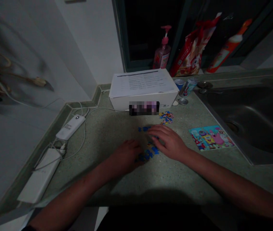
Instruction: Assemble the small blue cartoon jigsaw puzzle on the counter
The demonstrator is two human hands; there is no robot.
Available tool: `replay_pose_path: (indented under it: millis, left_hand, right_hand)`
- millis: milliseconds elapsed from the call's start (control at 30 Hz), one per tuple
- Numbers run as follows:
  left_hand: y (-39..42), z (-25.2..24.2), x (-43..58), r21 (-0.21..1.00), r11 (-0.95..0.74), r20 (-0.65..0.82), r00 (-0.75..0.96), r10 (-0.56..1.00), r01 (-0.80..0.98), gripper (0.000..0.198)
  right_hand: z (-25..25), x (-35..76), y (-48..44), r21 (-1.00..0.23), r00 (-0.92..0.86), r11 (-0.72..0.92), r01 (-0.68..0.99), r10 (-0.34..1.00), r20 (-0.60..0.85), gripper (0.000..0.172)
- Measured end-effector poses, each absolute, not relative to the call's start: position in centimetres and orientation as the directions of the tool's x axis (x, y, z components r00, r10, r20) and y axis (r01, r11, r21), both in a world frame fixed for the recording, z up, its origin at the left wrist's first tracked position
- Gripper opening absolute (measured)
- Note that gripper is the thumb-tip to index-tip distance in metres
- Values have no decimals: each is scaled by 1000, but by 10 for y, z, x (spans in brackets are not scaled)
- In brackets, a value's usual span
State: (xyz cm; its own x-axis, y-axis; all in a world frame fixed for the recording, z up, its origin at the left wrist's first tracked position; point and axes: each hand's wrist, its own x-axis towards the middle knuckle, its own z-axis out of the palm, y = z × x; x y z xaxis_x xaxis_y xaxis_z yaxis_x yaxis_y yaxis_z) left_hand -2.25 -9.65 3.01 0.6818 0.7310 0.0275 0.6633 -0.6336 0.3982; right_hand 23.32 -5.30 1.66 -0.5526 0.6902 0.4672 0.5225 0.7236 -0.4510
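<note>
Blue jigsaw pieces [148,153] lie joined in a small patch on the green speckled counter [107,134]. My left hand [127,154] rests on the counter at the patch's left edge, fingers curled down onto the pieces. My right hand [167,141] lies palm down over the upper pieces, fingers stretched to the left. A few more blue pieces [143,129] sit just beyond its fingertips. A heap of colourful loose pieces [166,117] lies further back. A cartoon picture card [211,137] lies flat to the right.
A white box [143,89] with a printed sheet on top stands at the back. Two white power banks [70,127] [40,175] with cables lie at the left. Cans [188,86], a pink pump bottle [162,53] and a red bag [191,51] stand behind. A steel sink [254,118] is on the right.
</note>
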Motion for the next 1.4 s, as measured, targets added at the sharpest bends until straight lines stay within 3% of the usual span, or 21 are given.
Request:
replay_pose_path:
  millis: [233,467,700,933,1067,1400]
  left_hand:
    - [-94,23,-20,402,-652,48,696,716,643,4]
    - [-96,22,-19,372,-659,28,701,712,654,9]
    - [-93,27,-23,445,-634,74,680,730,633,15]
    - [-94,34,-20,531,-634,291,582,760,562,26]
    - [-97,31,-18,505,-661,373,551,747,554,25]
    - [-96,26,-18,380,-714,466,545,697,588,28]
  right_hand:
    - [19,233,-48,-442,-572,716,540,698,431,31]
    - [-7,224,-58,-420,-615,768,483,639,462,29]
    - [-6,222,-62,-437,-612,770,465,636,471,28]
    - [-3,219,-68,-440,-597,783,440,621,507,19]
    - [0,216,-70,-462,-604,792,399,607,517,22]
    - [-1,217,-71,-501,-604,789,356,603,521,7]
